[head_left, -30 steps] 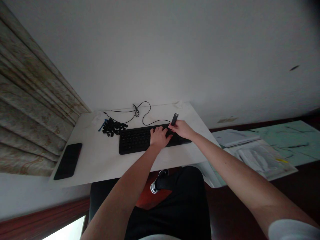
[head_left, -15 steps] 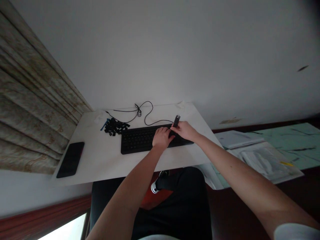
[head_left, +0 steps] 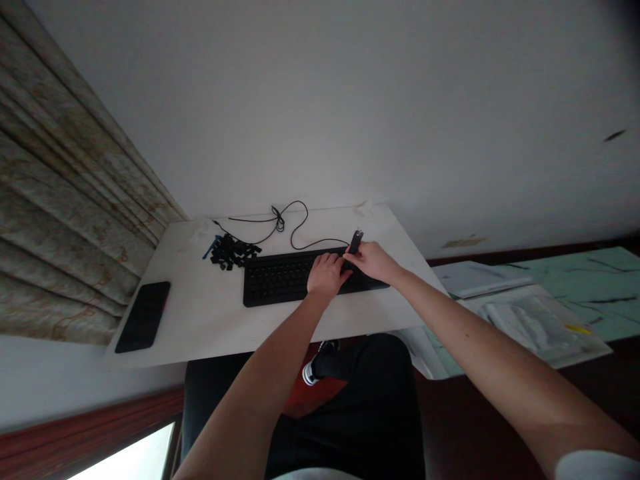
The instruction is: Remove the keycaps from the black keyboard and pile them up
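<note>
A black keyboard (head_left: 276, 279) lies on the white table, its right half partly covered by my hands. My left hand (head_left: 326, 275) rests flat on the keys with its fingers stretched out and the thumb apart, holding nothing. Just to the right, my right hand (head_left: 371, 259) is closed around a dark keycap puller (head_left: 356, 241), which stands nearly upright with a metal tip upwards. Its lower end is hidden by the fingers, so I cannot tell whether it touches a key. Loose black keycaps (head_left: 230, 252) lie in a heap left of the keyboard.
A blue slim tool (head_left: 209, 249) lies beside the keycaps. The keyboard's black cable (head_left: 295, 248) loops along the back near the wall. A dark phone (head_left: 144, 316) lies at the left of the white table (head_left: 205, 327). Plastic-wrapped papers (head_left: 520, 320) lie lower on the right.
The view has shifted very slightly. Both hands keep almost the same place and hold on the keyboard and the keycap puller.
</note>
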Action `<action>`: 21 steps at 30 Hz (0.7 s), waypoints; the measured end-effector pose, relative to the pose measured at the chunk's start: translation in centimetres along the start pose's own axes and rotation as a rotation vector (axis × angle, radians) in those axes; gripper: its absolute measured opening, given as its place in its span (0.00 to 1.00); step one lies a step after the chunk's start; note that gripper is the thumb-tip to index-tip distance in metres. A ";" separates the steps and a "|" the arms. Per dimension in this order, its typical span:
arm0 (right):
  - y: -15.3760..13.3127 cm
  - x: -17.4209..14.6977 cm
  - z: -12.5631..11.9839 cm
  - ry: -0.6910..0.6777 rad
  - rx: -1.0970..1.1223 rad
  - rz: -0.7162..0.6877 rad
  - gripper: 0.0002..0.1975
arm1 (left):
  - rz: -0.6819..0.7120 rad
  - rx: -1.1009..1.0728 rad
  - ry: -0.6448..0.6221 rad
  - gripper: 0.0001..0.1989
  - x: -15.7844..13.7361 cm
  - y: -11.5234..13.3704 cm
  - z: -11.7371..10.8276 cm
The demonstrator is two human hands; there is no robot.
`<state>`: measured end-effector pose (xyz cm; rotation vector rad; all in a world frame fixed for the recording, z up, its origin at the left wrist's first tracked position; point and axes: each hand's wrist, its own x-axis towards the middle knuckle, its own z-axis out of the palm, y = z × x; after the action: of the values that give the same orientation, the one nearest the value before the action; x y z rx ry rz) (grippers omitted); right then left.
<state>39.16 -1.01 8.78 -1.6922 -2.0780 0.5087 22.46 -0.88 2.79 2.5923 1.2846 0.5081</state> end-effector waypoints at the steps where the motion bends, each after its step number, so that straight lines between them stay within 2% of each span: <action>1: 0.0 0.0 0.1 0.002 0.011 0.009 0.08 | -0.002 0.001 -0.001 0.18 0.0 0.0 0.0; 9: -0.2 0.1 0.5 0.016 0.125 0.149 0.08 | -0.015 -0.014 -0.005 0.17 0.1 -0.1 0.0; 15: -0.6 -0.5 0.6 0.023 0.068 0.081 0.06 | -0.015 -0.017 -0.008 0.18 0.1 -0.1 -0.1; 17: -1.1 -0.1 -0.3 0.044 0.102 0.078 0.07 | -0.015 -0.012 -0.006 0.18 0.1 -0.1 0.0; 20: -2.1 1.6 -3.1 0.106 0.172 0.077 0.09 | -0.007 -0.017 0.015 0.17 0.0 -0.1 0.2; 21: -2.4 2.3 -4.1 0.089 0.141 0.074 0.08 | -0.008 -0.022 0.024 0.17 0.0 -0.1 0.2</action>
<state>38.93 0.85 13.70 -1.6826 -1.8774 0.5779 22.45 -0.80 2.58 2.5695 1.2887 0.5507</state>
